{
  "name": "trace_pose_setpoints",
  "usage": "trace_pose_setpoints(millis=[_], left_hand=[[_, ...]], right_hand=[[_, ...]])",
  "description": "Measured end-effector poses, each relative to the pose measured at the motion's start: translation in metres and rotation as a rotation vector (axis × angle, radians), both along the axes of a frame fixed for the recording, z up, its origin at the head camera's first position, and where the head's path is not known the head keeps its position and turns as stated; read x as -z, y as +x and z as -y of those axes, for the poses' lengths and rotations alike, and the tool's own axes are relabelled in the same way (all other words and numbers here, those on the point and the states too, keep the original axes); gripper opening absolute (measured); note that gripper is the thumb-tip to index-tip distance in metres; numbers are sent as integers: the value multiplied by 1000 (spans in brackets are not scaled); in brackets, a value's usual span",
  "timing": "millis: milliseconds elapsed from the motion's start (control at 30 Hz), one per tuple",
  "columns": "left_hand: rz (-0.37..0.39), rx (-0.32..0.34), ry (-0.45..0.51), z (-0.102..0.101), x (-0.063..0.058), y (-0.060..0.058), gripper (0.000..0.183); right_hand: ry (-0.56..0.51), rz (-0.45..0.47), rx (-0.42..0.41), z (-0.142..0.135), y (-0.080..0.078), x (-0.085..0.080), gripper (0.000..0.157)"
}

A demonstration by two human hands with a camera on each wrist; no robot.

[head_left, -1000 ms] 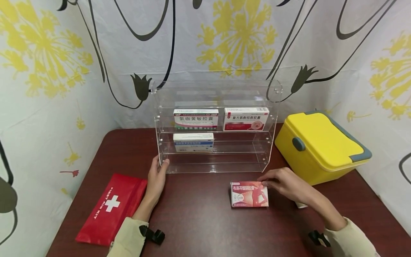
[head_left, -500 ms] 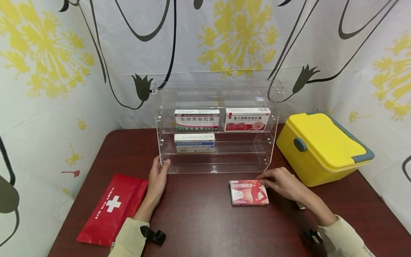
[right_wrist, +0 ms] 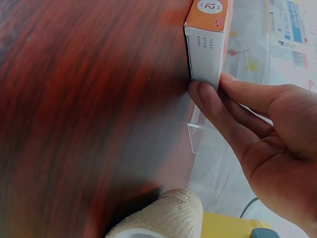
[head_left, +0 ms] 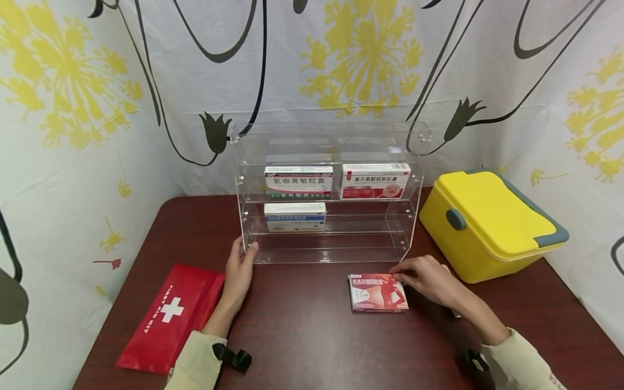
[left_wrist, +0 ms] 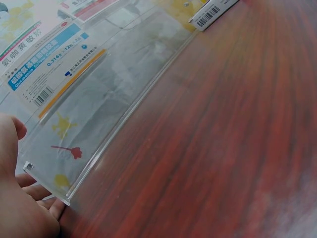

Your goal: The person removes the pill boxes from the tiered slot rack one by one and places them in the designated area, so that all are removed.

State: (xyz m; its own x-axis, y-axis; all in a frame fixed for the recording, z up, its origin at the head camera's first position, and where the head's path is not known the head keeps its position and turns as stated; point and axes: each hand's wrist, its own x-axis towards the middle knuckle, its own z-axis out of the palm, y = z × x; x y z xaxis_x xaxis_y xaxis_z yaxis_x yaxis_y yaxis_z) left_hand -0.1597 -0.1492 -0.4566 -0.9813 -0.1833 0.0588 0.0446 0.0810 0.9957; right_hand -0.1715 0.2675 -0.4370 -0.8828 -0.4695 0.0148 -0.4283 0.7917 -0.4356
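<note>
A clear acrylic rack (head_left: 322, 254) stands upright at the back of the table. My left hand (head_left: 240, 273) grips its lower left side, thumb in front and fingers outside the panel. A red and white medicine box (head_left: 377, 293) lies face up in front of the rack, right of centre. At its far right corner my right hand (head_left: 429, 279) pinches the end of the box, seen closer in the right wrist view. On the upper shelf sit a green-striped box (head_left: 299, 183) and a red-and-white box (head_left: 375, 181). A blue-striped box (head_left: 294, 218) occupies the left of the shelf below.
A red first aid kit pouch (head_left: 168, 319) lies at the left. To the right stands a yellow lidded box (head_left: 487, 216). Beside the right hand is a beige textured roll (right_wrist: 178, 213), mostly hidden in the head view. A patterned cloth (head_left: 292, 81) hangs behind the table.
The red and white medicine box has tipped back slightly with my right hand at its corner, so it lies flatter. My left hand stays on the rack.
</note>
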Motion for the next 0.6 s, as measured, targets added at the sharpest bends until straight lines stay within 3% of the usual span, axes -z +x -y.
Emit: trace_pose_setpoints(millis=[600], left_hand=[[4, -4, 7, 0, 1, 0, 47]], right_hand=[[12, 4, 16, 0, 2, -1, 19]])
